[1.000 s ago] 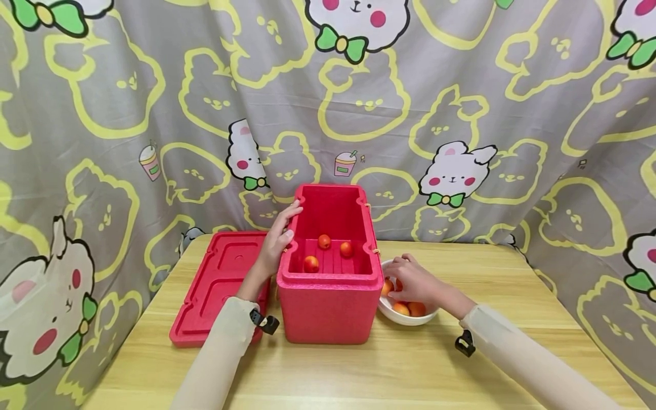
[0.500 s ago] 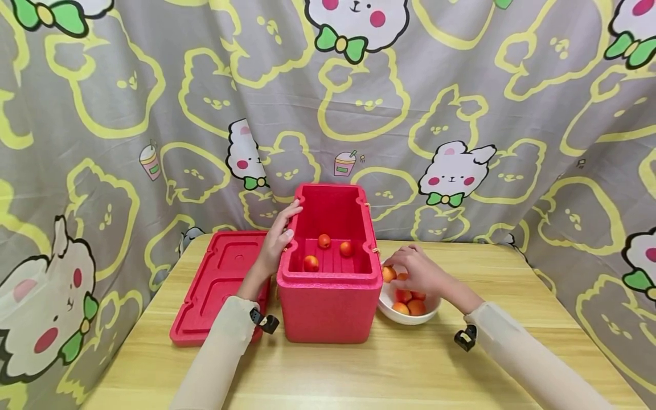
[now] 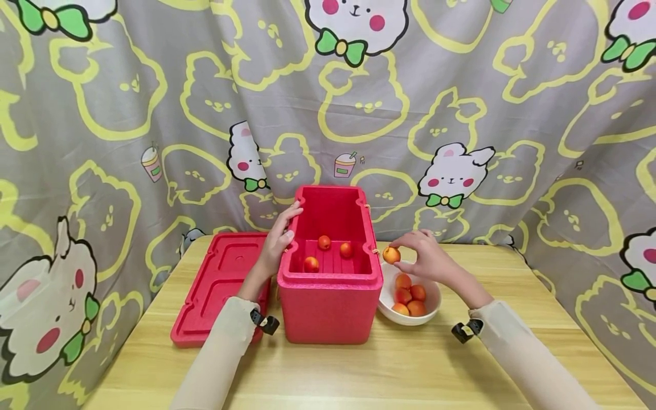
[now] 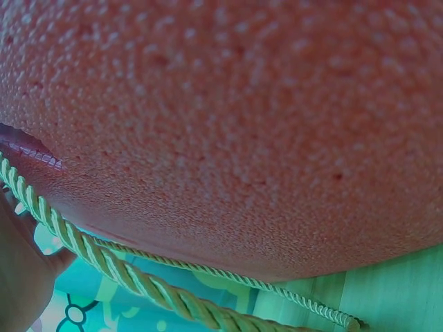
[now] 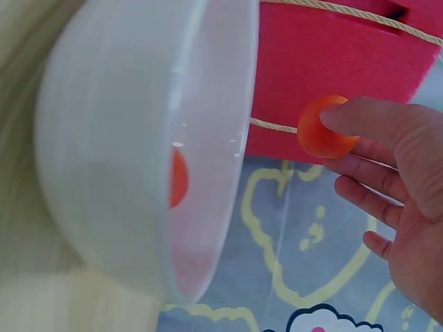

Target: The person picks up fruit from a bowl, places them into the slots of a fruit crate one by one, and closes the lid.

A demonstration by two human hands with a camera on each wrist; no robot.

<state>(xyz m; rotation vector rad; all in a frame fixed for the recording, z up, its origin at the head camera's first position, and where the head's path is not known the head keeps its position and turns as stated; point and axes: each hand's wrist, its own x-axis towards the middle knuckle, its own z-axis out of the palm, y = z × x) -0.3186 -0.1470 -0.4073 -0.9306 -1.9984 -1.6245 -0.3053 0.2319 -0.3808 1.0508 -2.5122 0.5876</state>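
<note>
A red foam box [image 3: 330,313], lidless, stands on the table with three small orange-red fruits [image 3: 311,264] on its floor. My left hand [image 3: 274,242] rests against the box's left rim, its fingers fairly straight. In the left wrist view, the box wall [image 4: 242,138] fills most of the picture, with only part of the hand at the left edge. Right of the box, my right hand [image 3: 427,259] pinches one small orange-red fruit [image 3: 392,254] between thumb and fingers, above the far rim of a white bowl [image 3: 410,320]. Several more such fruits [image 3: 416,308] lie in the bowl.
The red lid [image 3: 205,307] lies flat on the wooden table [image 3: 435,370], left of the box. A twisted rope [image 4: 138,283] runs along the box's side. Behind the table hangs a grey patterned curtain [image 3: 287,102].
My right hand has risen from inside the bowl with one fruit, moving up and away from me. The other fruits in the bowl now show plainly. My left hand has kept its place.
</note>
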